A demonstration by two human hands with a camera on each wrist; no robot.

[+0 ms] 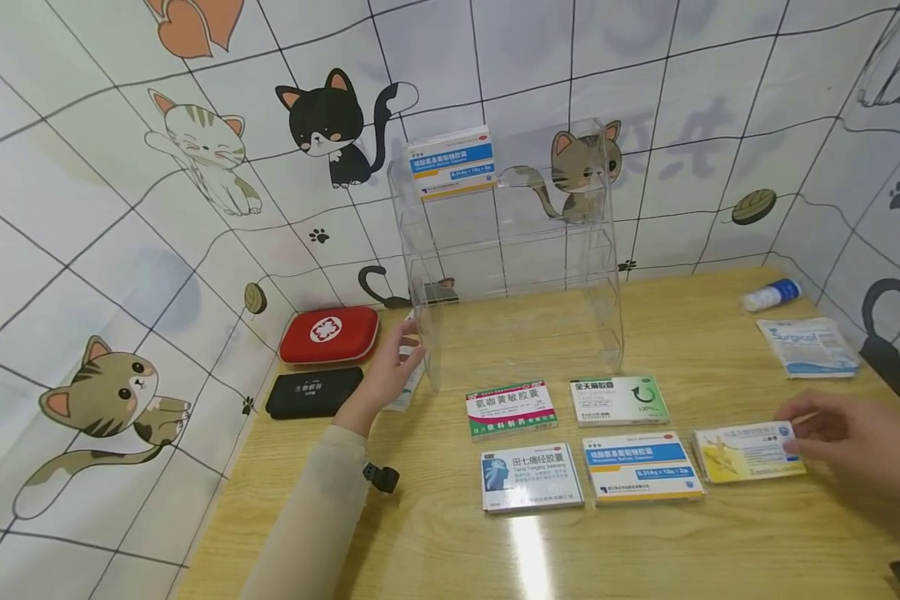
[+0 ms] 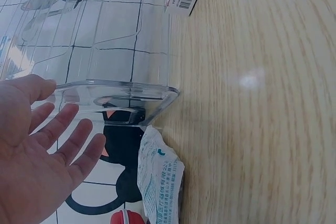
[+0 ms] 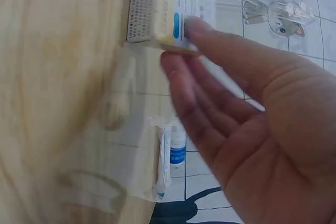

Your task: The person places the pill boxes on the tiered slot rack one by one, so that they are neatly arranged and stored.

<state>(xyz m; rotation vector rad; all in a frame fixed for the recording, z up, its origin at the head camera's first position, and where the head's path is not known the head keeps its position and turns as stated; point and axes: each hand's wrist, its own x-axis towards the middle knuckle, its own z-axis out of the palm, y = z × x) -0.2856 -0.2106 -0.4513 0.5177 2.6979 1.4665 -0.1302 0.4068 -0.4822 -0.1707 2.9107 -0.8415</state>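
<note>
Head view shows the right hand (image 1: 858,437) with its fingertips touching the right end of a flat yellow-and-white medicine box (image 1: 748,451), which lies on the glossy wood-grain table (image 1: 450,550) at the right end of the front row of rectangular cartons. The left hand (image 1: 393,367), fingers straight and loosely spread, rests against the left wall of the clear acrylic tiered rack (image 1: 510,250). A crinkled white sachet (image 2: 159,179) lies just beside that rack's rounded foot.

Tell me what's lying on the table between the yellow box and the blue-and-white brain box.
The blue-striped white box, seen in the head view.
</note>
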